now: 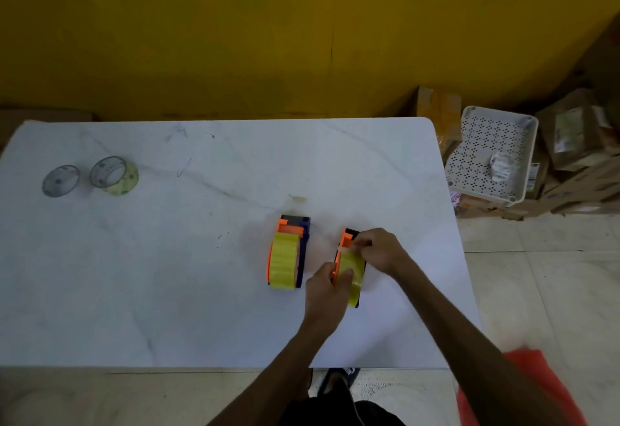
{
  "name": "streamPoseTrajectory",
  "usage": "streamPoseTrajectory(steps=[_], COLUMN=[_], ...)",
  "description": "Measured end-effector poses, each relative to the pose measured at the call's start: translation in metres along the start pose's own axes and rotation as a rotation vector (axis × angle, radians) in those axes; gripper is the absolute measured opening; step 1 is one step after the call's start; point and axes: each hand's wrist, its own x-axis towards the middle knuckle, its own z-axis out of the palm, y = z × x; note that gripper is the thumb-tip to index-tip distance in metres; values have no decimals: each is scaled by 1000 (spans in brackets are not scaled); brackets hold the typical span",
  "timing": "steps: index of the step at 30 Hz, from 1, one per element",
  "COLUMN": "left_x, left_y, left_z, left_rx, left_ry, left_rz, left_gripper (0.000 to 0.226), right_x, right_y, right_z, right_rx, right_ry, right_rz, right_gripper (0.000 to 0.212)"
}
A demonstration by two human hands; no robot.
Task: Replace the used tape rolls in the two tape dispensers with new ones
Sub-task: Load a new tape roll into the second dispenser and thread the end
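Two orange-and-purple tape dispensers lie on the white table (167, 258). The left dispenser (289, 251) holds a full yellow roll and nobody touches it. On the right dispenser (349, 264), also loaded with a yellow roll, my left hand (327, 294) grips the near end, thumb pressed on the tape. At its far end, by the cutter, my right hand (379, 251) pinches the loose tape end. Far left on the table stand two used rolls: a nearly bare grey core (61, 180) and a thin yellowish roll (114, 175).
A perforated white plastic basket (493, 153) sits on cardboard boxes (577, 147) right of the table, a crumpled label inside it. A yellow wall runs behind. Tiled floor and my sandalled foot (339, 378) show below the table's near edge.
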Motion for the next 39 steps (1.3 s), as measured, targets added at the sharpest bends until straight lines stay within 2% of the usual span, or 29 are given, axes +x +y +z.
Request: streamPoseTrajectory(steps=[3,5,9,16,21,31,35,39], left_x=[1,3,5,10,11,19,20,22], left_y=[1,1,0,2,2,-1,-2,1], left_z=[-1,-2,-3,-2,-3,-7,-6,-4], left_rx=[29,42,72,114,114,182,230,323], left_ry=[5,-3,2,31,36,-7,21,32], left_rz=[1,-4,-3,-56,-63,-5,3,9], left_gripper=[28,31,38,42,43,48,51,51], right_x=[7,9,11,13,12,14,17,17], right_y=[-3,-4,-4,-6,-6,1,5,7], right_z=[-20,-24,-18,-3,10,14,16,19], right_rx=[12,-14,-97,-457,-311,-240,-170,-217], right_ry=[-204,-247,-153,30,135,220,238,246], right_rz=[-44,-92,-167,-69,39,-33,-18,-63], right_gripper=[24,19,14,26,34,20,19,24])
